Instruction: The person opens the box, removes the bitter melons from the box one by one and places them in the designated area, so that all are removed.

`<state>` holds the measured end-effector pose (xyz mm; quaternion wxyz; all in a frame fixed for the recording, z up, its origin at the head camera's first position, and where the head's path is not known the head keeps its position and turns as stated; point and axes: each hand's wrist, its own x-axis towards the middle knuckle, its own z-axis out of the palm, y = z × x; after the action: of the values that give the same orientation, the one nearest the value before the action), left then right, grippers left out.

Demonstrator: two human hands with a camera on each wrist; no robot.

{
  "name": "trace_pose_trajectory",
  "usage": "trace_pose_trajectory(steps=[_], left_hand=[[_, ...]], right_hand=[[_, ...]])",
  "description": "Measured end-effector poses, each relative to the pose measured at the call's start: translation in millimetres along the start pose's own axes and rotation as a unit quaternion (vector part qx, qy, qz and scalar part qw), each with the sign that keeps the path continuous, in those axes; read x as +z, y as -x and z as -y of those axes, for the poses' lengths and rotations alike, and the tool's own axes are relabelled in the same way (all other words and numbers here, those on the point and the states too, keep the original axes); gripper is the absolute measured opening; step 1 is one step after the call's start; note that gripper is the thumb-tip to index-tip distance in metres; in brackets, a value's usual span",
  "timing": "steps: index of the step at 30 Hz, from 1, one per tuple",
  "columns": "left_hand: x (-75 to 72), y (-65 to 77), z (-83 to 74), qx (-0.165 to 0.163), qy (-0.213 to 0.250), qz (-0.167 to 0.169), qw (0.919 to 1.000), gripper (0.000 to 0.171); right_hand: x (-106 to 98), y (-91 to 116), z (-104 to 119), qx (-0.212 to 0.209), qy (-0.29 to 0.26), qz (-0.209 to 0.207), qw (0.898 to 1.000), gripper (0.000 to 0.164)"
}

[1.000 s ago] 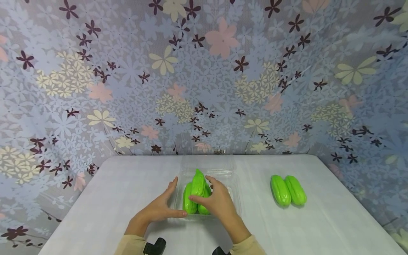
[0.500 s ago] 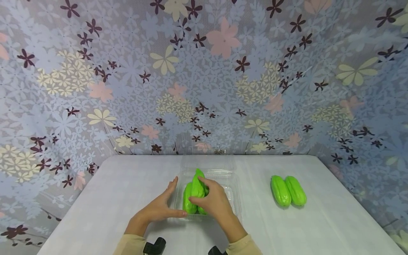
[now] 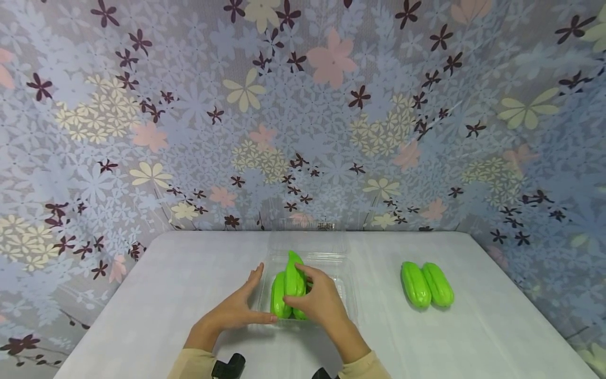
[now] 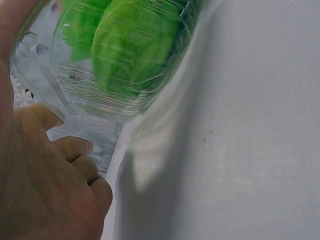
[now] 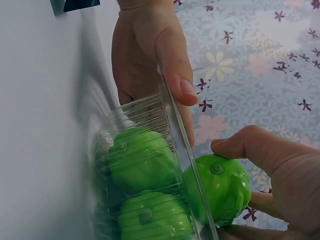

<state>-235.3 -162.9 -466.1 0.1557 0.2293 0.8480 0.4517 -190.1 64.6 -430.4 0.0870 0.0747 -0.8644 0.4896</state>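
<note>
A clear plastic clamshell container [image 3: 347, 287] stands with its lid raised at the back. Two bright green, ridged, gourd-like vegetables [image 3: 279, 302] lie side by side inside, seen through the wall as green shapes [image 4: 135, 47] in the left wrist view. A third green gourd [image 3: 294, 279] with a pointed tip rests over them, higher than the container's rim in the right wrist view. My right hand [image 3: 322, 297] pinches this upper gourd between thumb and fingers. My left hand [image 3: 236, 308] holds the container's front left corner, thumb [image 5: 187, 92] at the rim and fingers along the side.
Two more green gourds [image 3: 428, 284] lie side by side on the white table [image 3: 497, 326] to the right. The transparent lid [image 3: 307, 239] leans toward the flower-patterned cloth [image 3: 303, 105] behind the table.
My right hand has moved slightly left, and its fingers have come in onto the upper gourd, whose tip has shifted a little left. My left hand has stayed in place.
</note>
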Motion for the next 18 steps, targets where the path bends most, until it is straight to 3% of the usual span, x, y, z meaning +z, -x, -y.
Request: trace_pose_trajectory(steps=[18], left_hand=[[0.0,-0.3,0.0,-0.005,-0.005,-0.004,1.0000,0.127]], right_hand=[[-8.9,8.7,-1.4,-0.022,-0.055,0.012,0.998,0.076]])
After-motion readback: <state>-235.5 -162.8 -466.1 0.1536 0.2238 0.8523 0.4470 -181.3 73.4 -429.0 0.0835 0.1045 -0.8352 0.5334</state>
